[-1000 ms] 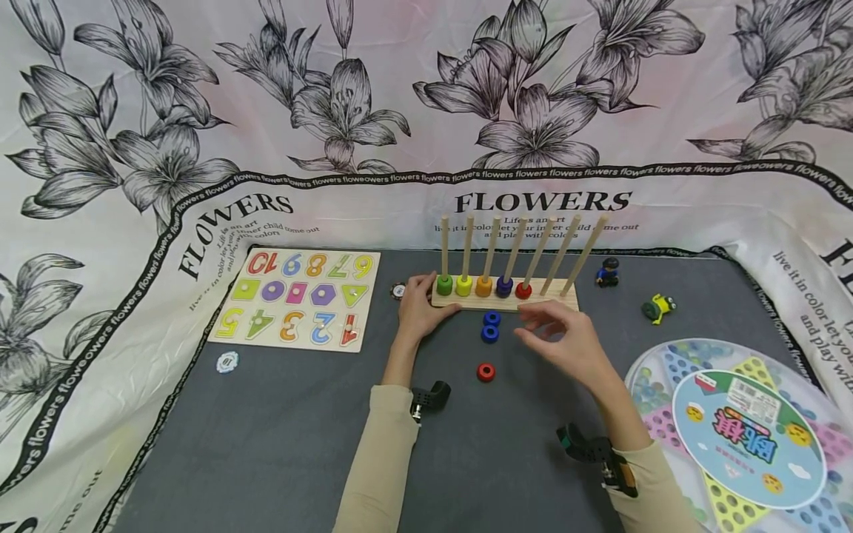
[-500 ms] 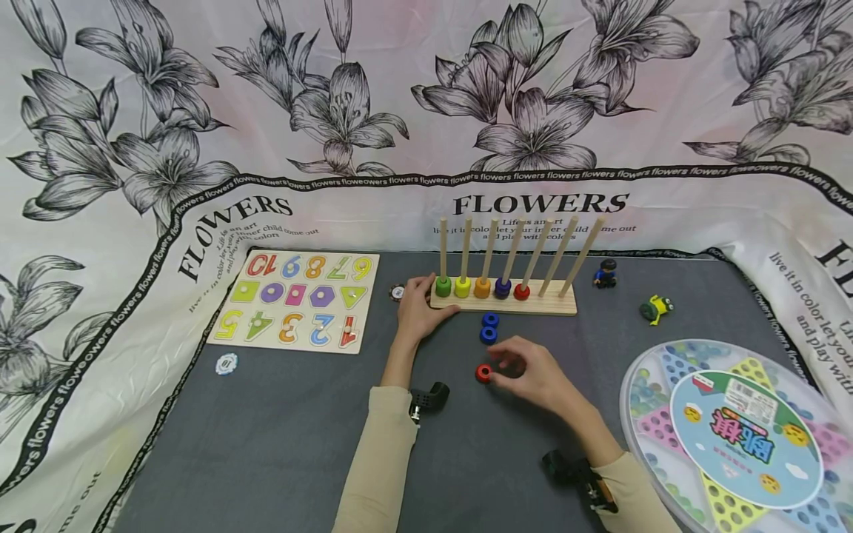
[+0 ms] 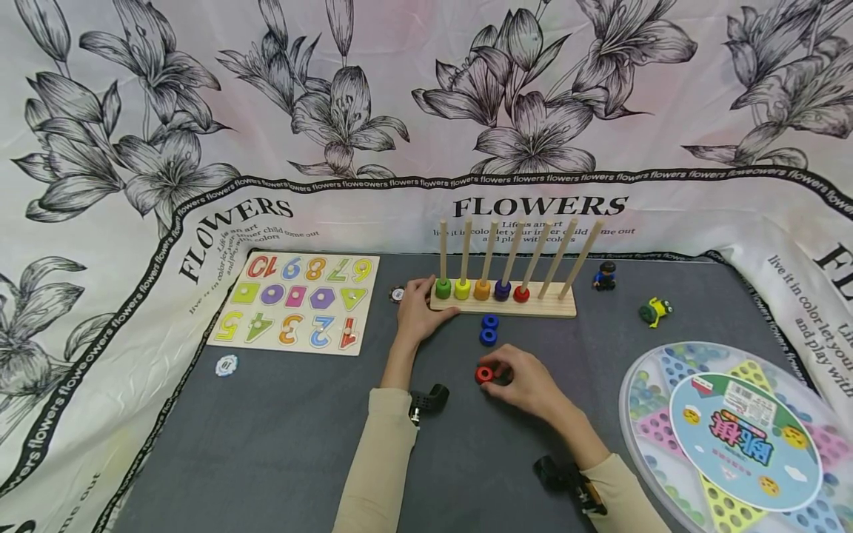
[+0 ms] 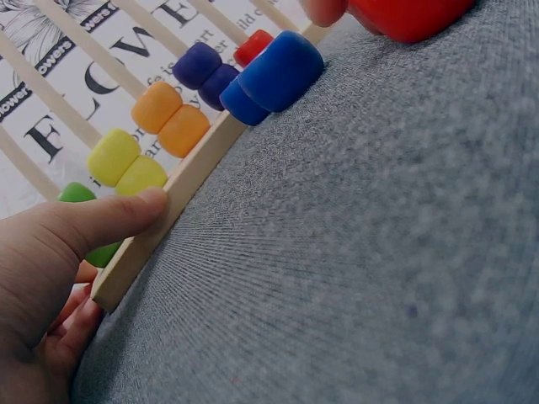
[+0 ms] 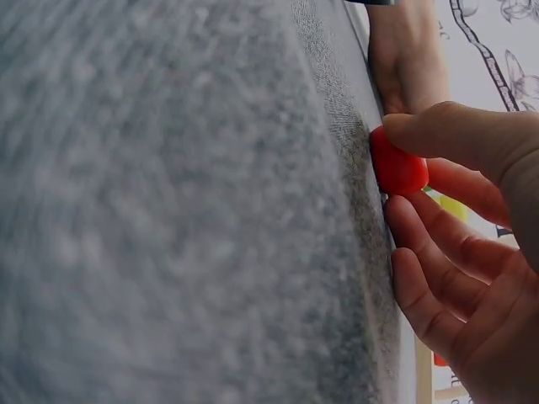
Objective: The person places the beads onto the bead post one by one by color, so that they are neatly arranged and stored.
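Observation:
A wooden peg stand point(image 3: 553, 305) with a row of upright pegs stands at the back of the table; green, yellow, orange, dark blue and red beads sit low on its left and middle pegs. My left hand point(image 3: 418, 314) grips the left end of its base, thumb along the front edge beside the yellow beads point(image 4: 116, 158). In front of the stand lie two blue beads point(image 4: 282, 71). Closer to me, my right hand point(image 3: 529, 381) pinches a loose red bead point(image 5: 399, 164) between thumb and index finger, low at the table surface, the other fingers loosely bent.
A number puzzle board point(image 3: 276, 296) lies to the left, with a poker chip point(image 3: 226, 365) below it and another chip point(image 3: 397, 294) by my left hand. At right are a toy figure point(image 3: 605, 276), a toy frog point(image 3: 656, 312) and a round checkers box point(image 3: 746, 437).
My right hand has come down and toward me from beside the stand to the red bead, and its thumb and finger have closed on it. My left hand stays on the stand.

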### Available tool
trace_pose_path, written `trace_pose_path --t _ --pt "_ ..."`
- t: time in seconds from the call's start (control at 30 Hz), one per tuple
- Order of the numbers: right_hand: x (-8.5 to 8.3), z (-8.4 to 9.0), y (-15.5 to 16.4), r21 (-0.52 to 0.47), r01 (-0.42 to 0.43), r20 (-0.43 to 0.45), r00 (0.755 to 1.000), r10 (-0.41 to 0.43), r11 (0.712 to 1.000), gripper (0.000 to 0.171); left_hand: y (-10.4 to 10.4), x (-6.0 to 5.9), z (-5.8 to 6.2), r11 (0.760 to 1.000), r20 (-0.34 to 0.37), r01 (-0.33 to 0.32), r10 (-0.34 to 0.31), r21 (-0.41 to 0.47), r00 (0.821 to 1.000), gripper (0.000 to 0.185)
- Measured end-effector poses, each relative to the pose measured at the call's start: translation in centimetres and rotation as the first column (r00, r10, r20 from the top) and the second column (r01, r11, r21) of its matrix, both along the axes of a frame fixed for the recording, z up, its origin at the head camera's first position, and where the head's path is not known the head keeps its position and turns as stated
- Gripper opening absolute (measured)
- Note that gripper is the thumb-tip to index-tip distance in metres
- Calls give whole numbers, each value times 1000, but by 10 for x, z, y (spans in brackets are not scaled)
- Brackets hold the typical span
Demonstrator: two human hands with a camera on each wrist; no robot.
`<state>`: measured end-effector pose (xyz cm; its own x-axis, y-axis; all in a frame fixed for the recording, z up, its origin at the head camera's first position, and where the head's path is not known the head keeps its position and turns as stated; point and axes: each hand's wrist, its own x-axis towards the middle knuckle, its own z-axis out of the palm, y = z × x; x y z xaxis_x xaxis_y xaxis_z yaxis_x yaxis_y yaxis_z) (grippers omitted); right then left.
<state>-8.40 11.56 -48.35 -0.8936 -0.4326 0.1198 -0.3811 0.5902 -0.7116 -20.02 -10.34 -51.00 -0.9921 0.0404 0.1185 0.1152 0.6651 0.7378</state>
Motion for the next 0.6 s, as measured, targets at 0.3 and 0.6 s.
trace_pose_path --t 0.3,0.6 --pt "0 3 0 -4 9 -8 1000 -9 1000 29 2 0 0 1000 4 -3 3 4 1000 85" --pt "-6 14 5 -74 24 -86 996 -30 997 30 1 1 1 1000 9 -2 2 5 1000 86"
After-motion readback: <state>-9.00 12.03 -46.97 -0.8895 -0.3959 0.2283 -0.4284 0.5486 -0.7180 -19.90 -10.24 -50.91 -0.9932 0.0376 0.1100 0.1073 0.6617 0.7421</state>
